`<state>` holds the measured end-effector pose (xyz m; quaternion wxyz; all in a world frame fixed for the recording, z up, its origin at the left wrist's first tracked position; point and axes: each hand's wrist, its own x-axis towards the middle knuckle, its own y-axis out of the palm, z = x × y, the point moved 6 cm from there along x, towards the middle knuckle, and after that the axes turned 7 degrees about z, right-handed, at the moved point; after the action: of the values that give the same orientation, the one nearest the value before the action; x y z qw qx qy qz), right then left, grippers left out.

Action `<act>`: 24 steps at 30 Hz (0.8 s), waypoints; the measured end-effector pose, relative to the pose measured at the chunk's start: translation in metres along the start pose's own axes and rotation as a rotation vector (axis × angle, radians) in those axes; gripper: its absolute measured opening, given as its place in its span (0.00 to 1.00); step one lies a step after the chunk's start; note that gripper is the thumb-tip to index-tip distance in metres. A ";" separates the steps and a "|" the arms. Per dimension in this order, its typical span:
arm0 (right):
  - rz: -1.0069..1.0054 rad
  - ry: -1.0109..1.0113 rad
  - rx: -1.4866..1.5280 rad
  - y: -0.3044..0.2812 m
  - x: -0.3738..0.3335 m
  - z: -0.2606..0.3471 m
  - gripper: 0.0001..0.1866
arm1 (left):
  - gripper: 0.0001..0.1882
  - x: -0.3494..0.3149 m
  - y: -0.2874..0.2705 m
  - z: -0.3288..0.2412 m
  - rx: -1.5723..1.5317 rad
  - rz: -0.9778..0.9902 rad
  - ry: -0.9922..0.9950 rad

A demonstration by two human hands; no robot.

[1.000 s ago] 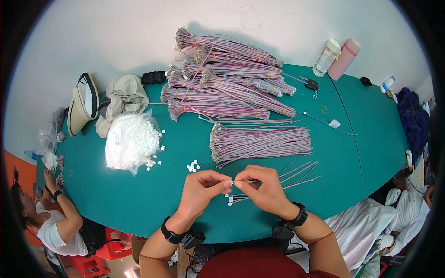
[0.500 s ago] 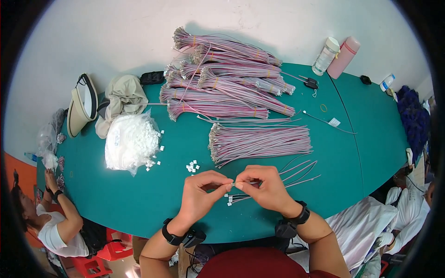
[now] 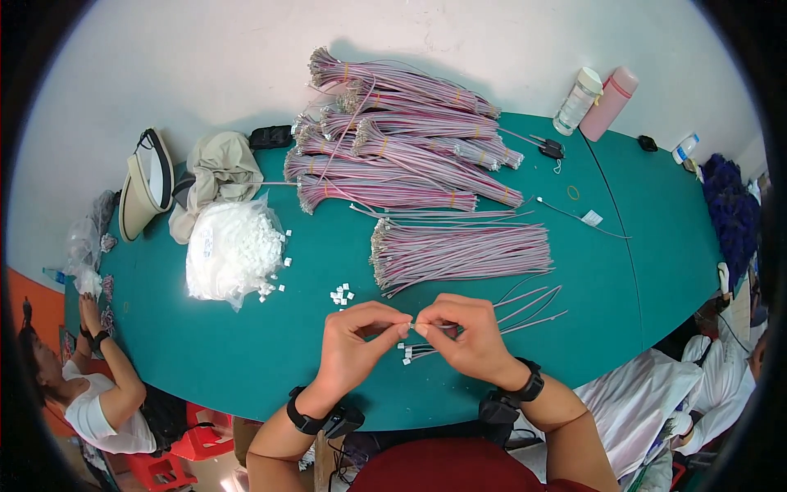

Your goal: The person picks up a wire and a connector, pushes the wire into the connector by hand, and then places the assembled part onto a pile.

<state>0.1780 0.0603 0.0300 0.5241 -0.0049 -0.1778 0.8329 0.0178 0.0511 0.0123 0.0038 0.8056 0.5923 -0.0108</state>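
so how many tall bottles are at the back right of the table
2: a clear bottle with a white lid, and a pink bottle just right of it.

A tiny pale connector (image 3: 411, 325) tips a grey cable (image 3: 448, 326) — pinched in fingers (image 3: 401, 330).

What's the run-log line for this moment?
left hand: pinching small pale piece | right hand: pinching wire | hands: close together | ahead: loose white connectors, laid-out wires
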 end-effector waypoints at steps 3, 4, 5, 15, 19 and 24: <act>-0.041 -0.053 -0.052 0.003 -0.002 0.004 0.02 | 0.06 0.000 -0.001 0.004 -0.035 0.022 -0.036; -0.062 -0.079 -0.078 0.002 -0.003 0.006 0.03 | 0.06 0.000 -0.001 0.005 -0.052 0.033 -0.054; -0.062 -0.079 -0.077 0.002 -0.003 0.006 0.03 | 0.06 0.000 -0.001 0.005 -0.053 0.033 -0.054; 0.017 0.113 0.216 -0.001 0.001 -0.011 0.02 | 0.06 0.000 0.002 0.000 -0.120 0.022 -0.060; 0.021 0.062 0.106 -0.004 0.002 -0.002 0.02 | 0.06 0.000 0.001 0.003 -0.148 0.020 -0.098; 0.008 -0.009 0.006 -0.002 0.000 0.002 0.02 | 0.06 0.000 -0.001 0.002 -0.102 0.027 -0.043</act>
<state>0.1790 0.0601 0.0326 0.5201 -0.0005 -0.1776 0.8354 0.0173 0.0513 0.0100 0.0577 0.8118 0.5811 0.0019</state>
